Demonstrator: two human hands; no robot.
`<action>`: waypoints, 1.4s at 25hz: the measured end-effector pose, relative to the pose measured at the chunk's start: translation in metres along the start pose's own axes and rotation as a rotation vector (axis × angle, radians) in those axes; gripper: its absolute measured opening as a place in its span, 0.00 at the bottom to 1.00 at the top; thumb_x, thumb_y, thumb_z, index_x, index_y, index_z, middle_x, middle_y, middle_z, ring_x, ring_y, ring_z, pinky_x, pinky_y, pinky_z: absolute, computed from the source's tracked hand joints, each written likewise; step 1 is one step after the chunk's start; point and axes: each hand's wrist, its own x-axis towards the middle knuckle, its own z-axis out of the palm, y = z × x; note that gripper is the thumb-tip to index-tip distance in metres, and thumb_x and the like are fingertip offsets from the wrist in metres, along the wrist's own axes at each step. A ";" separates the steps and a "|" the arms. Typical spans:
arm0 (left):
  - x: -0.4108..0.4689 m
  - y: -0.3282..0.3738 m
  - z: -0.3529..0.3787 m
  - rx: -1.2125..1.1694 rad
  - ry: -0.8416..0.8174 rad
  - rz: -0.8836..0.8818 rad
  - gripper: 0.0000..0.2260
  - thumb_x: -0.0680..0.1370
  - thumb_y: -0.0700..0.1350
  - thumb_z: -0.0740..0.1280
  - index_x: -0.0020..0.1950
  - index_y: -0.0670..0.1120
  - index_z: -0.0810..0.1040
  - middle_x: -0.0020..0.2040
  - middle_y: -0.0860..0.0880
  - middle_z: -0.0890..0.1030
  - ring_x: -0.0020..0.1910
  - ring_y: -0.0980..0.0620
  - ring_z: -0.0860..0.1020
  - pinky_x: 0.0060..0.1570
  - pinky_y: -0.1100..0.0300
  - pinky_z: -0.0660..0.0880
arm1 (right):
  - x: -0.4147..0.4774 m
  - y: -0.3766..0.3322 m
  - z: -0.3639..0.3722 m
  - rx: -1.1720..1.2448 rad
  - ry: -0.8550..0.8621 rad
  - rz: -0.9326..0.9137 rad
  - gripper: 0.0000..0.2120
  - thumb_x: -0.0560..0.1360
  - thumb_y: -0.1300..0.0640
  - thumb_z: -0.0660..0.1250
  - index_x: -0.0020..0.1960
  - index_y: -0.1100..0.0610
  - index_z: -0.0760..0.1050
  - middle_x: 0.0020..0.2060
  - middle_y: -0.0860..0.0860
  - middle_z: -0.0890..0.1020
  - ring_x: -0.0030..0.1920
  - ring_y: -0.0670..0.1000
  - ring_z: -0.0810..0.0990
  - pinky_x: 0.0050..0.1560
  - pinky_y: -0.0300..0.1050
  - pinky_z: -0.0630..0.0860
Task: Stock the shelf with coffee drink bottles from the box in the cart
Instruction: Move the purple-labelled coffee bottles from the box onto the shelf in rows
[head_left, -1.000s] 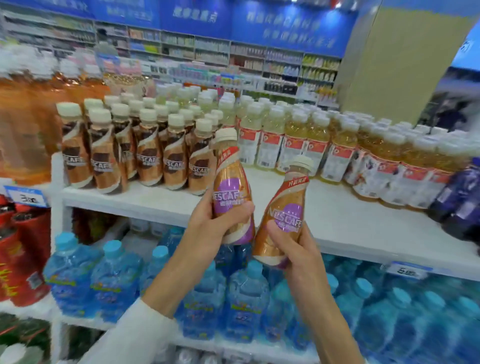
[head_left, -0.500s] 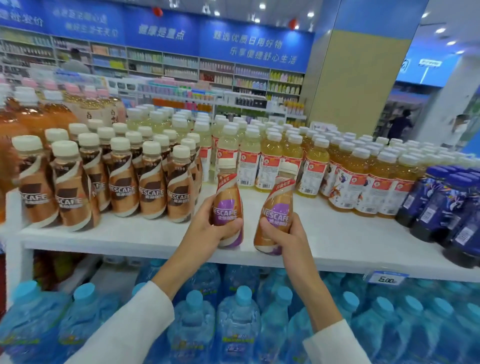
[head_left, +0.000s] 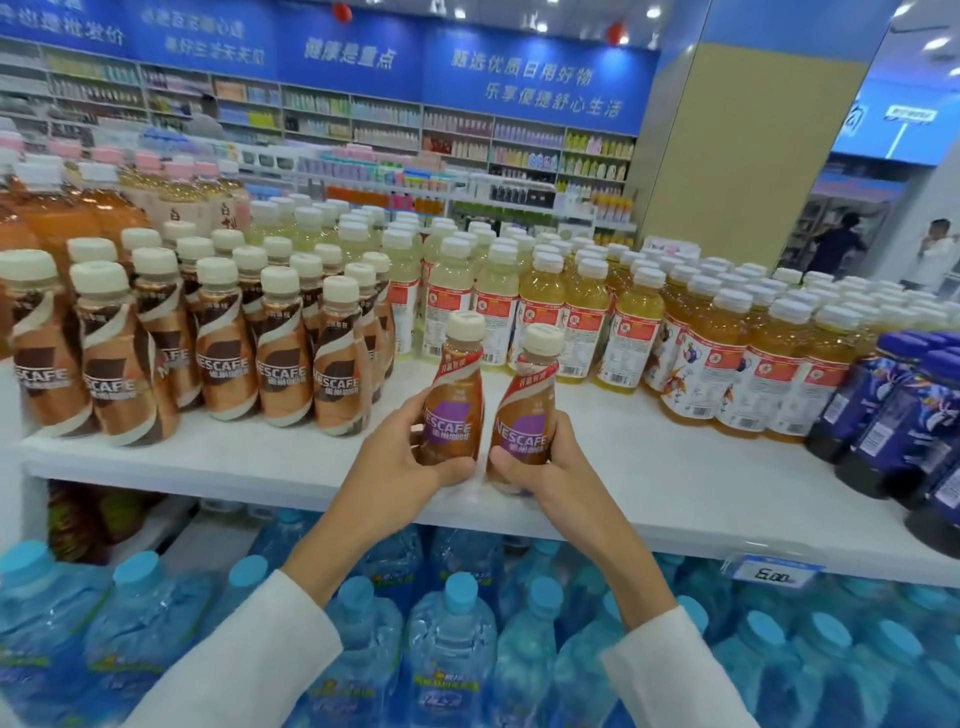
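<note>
White shelf (head_left: 649, 467) before you carries brown-label coffee bottles (head_left: 218, 343) at left, yellow drink bottles (head_left: 582, 306) behind and dark blue bottles (head_left: 893, 415) at right. Your left hand (head_left: 395, 462) grips one purple-label coffee bottle (head_left: 453, 389) and your right hand (head_left: 545, 467) grips another purple-label bottle (head_left: 527, 400), both upright, side by side near the shelf's front edge. Blue-capped water bottles (head_left: 447, 639) fill the level below.

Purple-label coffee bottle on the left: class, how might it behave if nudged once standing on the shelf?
Probably tippy: the bottle is tall and slim. Likely stiff: its wall shows no dent where it is held. Its glossy wrap may slide easily on the smooth white shelf.
</note>
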 end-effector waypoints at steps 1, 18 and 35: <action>-0.001 0.001 0.001 0.015 0.008 0.004 0.36 0.68 0.44 0.82 0.73 0.54 0.72 0.61 0.56 0.82 0.59 0.57 0.80 0.62 0.53 0.79 | -0.001 0.001 0.001 -0.008 -0.005 -0.008 0.28 0.73 0.53 0.77 0.66 0.47 0.66 0.57 0.44 0.81 0.58 0.44 0.81 0.61 0.46 0.79; -0.012 0.016 0.008 0.072 0.174 -0.028 0.35 0.67 0.49 0.82 0.72 0.53 0.74 0.61 0.55 0.81 0.58 0.55 0.81 0.57 0.60 0.80 | -0.012 0.004 0.005 -0.074 0.237 -0.096 0.24 0.72 0.54 0.78 0.63 0.41 0.73 0.55 0.36 0.81 0.55 0.34 0.79 0.47 0.28 0.77; 0.098 0.001 0.013 0.237 0.278 -0.048 0.28 0.69 0.46 0.81 0.67 0.44 0.79 0.60 0.47 0.84 0.59 0.49 0.81 0.55 0.59 0.75 | 0.101 0.000 0.019 -0.149 0.393 -0.045 0.26 0.72 0.56 0.78 0.66 0.54 0.72 0.60 0.49 0.81 0.57 0.49 0.80 0.57 0.43 0.77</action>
